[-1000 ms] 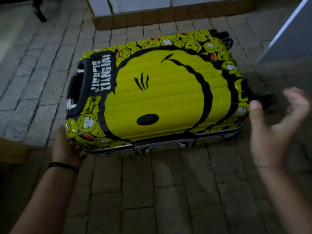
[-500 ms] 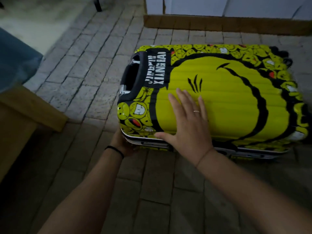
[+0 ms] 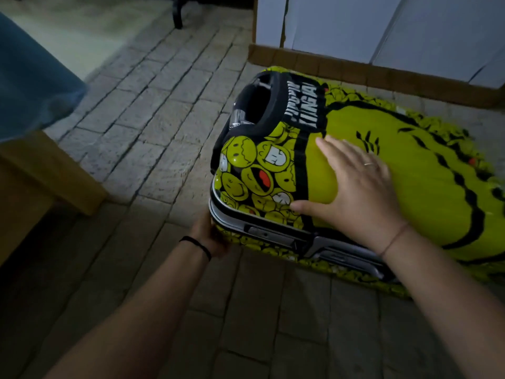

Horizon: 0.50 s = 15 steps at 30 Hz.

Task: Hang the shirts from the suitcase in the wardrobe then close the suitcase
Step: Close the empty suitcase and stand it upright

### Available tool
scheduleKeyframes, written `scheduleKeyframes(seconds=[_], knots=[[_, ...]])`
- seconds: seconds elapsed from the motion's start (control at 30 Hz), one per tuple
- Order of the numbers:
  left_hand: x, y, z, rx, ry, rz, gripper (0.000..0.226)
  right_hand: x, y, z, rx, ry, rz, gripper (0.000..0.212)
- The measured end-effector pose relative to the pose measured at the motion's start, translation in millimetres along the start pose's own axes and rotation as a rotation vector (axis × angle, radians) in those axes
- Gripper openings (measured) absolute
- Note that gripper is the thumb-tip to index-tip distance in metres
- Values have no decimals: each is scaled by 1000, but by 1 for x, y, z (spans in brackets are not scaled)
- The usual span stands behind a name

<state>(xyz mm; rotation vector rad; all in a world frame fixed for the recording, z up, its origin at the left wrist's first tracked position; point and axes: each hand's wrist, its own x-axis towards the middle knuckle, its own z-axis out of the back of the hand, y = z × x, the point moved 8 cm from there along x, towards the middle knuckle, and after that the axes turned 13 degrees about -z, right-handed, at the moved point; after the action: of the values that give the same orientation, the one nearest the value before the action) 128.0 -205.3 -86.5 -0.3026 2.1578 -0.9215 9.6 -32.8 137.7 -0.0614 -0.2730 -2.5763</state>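
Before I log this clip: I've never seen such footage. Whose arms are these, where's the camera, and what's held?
No machine here: a person wears one camera on the head, looking down at their own hands. The yellow smiley-print suitcase lies flat and closed on the paved floor. The right hand presses flat on its top; the left hand touches the near corner, fingers hidden. Nothing is lifted. White doors stand behind.
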Motion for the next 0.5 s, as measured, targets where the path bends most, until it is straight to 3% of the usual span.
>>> scheduleKeyframes(seconds=[0.2, 0.3, 0.5], knots=[[-49, -57, -74, -94, 287, 55, 49, 1, -25, 54, 192, 52, -61, 113], [-70, -77, -93, -49, 197, 61, 53, -6, -42, 90, 343, 106, -108, 107], [-116, -132, -147, 147, 105, -51, 36, -23, -76, 153, 554, 200, -231, 105]])
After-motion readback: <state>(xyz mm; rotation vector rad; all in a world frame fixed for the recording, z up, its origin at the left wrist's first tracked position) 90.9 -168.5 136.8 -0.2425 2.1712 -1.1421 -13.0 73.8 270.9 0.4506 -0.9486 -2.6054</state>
